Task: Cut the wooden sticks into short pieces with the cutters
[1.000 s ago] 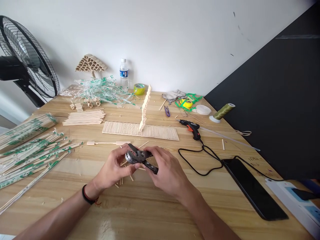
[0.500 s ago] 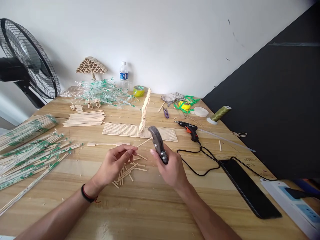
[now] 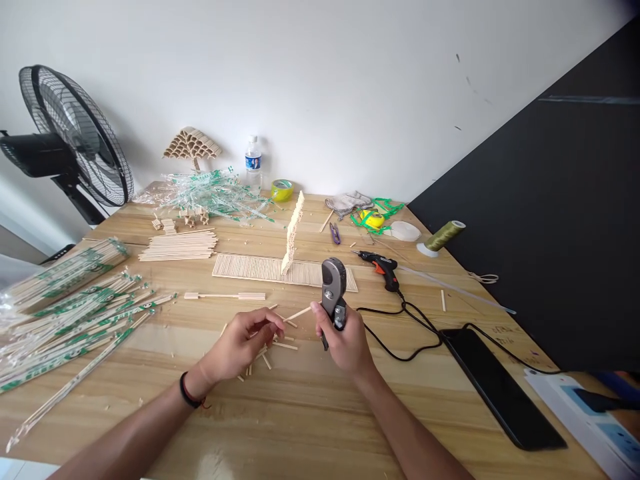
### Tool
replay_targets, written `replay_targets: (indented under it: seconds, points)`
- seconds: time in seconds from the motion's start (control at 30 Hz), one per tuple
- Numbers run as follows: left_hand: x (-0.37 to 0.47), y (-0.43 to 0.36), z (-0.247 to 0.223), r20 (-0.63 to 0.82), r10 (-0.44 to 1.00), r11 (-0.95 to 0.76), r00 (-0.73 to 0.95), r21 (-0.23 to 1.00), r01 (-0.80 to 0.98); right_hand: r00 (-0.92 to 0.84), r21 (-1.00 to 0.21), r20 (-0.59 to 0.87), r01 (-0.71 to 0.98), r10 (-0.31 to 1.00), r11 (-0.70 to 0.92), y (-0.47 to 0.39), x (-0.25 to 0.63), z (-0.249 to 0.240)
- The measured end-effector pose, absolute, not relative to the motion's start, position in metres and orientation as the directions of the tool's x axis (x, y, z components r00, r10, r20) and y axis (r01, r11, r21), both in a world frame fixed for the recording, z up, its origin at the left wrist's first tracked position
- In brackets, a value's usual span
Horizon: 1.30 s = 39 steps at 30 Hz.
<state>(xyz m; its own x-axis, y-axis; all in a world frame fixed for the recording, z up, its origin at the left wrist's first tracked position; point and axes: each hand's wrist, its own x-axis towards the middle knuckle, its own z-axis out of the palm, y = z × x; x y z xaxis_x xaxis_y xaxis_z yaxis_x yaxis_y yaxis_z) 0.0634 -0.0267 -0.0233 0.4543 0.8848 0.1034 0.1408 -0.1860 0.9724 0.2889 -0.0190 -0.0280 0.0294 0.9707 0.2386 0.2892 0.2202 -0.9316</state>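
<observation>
My left hand pinches a short wooden stick between thumb and fingertips, its far end slanting toward my right thumb. My right hand is wrapped around a dark grey hand cutter with a rounded, notched head pointing up. Whether the stick's far end touches the right thumb or the tool, I cannot tell. Below and behind my left fingers lies a loose pile of cut stick pieces, partly hidden by the hand. Beyond both hands, a flat panel of sticks carries an upright piece made of sticks.
To the left lie wrapped stick bundles and loose sticks. A stick piece with wider ends lies nearer. At right are a glue gun with its cord, a black phone and a power strip. A bottle stands behind.
The cutter has turned more upright and moved slightly right, away from the stick's middle. My left hand, still pinching the stick, has shifted a little right and down. The whole view has tilted slightly upward.
</observation>
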Motion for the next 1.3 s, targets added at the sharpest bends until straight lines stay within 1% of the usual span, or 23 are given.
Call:
replay_targets:
  seconds: [0.13,0.23,0.3,0.33,0.4,0.43,0.47,0.57,0.63,0.7,0.8,0.9,0.97,1.07,1.13,1.2,1.3]
  points:
    - [0.064,-0.029,-0.022,0.178,0.845,-0.323,0.504,0.922,0.215,0.060,-0.957,0.201,0.225,0.978,0.183,-0.016,0.291,-0.030]
    - [0.063,-0.026,-0.018,0.188,0.835,-0.347,0.517,0.909,0.231,0.056,-0.967,0.185,0.186,0.981,0.171,-0.013,0.292,-0.034]
    - [0.058,-0.019,-0.014,0.206,0.843,-0.369,0.496,0.893,0.256,0.081,-0.967,0.206,0.168,0.975,0.190,-0.012,0.293,-0.037]
    - [0.052,-0.014,-0.012,0.222,0.850,-0.391,0.478,0.873,0.290,0.098,-0.965,0.225,0.162,0.969,0.208,-0.011,0.294,-0.038]
    - [0.034,-0.001,-0.011,0.248,0.867,-0.440,0.432,0.787,0.432,0.119,-0.960,0.252,0.160,0.960,0.232,-0.010,0.294,-0.037]
    - [0.023,0.006,-0.011,0.241,0.884,-0.439,0.400,0.720,0.538,0.125,-0.957,0.262,0.161,0.957,0.241,-0.008,0.294,-0.036]
    - [0.011,0.013,-0.012,0.207,0.911,-0.402,0.357,0.640,0.655,0.130,-0.955,0.269,0.162,0.954,0.247,-0.007,0.295,-0.034]
    - [-0.026,0.028,-0.017,0.161,0.949,-0.315,0.272,0.561,0.766,0.144,-0.951,0.287,0.166,0.947,0.262,-0.003,0.296,-0.027]
    - [-0.043,0.035,-0.021,0.123,0.958,-0.285,0.260,0.528,0.800,0.156,-0.950,0.287,0.176,0.945,0.259,0.000,0.297,-0.022]
    - [-0.050,0.038,-0.024,0.098,0.955,-0.291,0.281,0.512,0.808,0.181,-0.951,0.280,0.188,0.943,0.247,0.004,0.297,-0.016]
    - [-0.045,0.039,-0.026,0.098,0.939,-0.332,0.331,0.517,0.789,0.267,-0.956,0.277,0.167,0.923,0.239,0.012,0.292,-0.013]
    - [-0.033,0.033,-0.025,0.119,0.924,-0.368,0.363,0.532,0.763,0.349,-0.964,0.266,0.083,0.899,0.253,0.016,0.284,-0.019]
    - [-0.026,0.026,-0.024,0.133,0.914,-0.391,0.383,0.540,0.745,0.384,-0.968,0.233,0.003,0.893,0.252,0.017,0.280,-0.028]
    - [-0.016,0.014,-0.021,0.170,0.894,-0.434,0.415,0.566,0.701,0.401,-0.969,0.150,-0.120,0.904,0.214,0.015,0.276,-0.041]
    - [-0.009,0.009,-0.020,0.183,0.886,-0.446,0.427,0.595,0.669,0.393,-0.968,0.118,-0.160,0.912,0.194,0.015,0.275,-0.046]
    - [-0.001,0.004,-0.018,0.186,0.882,-0.446,0.433,0.628,0.638,0.380,-0.968,0.112,-0.165,0.918,0.187,0.014,0.274,-0.047]
    - [0.007,-0.001,-0.016,0.198,0.874,-0.451,0.443,0.670,0.590,0.352,-0.977,0.122,-0.121,0.928,0.174,0.011,0.272,-0.046]
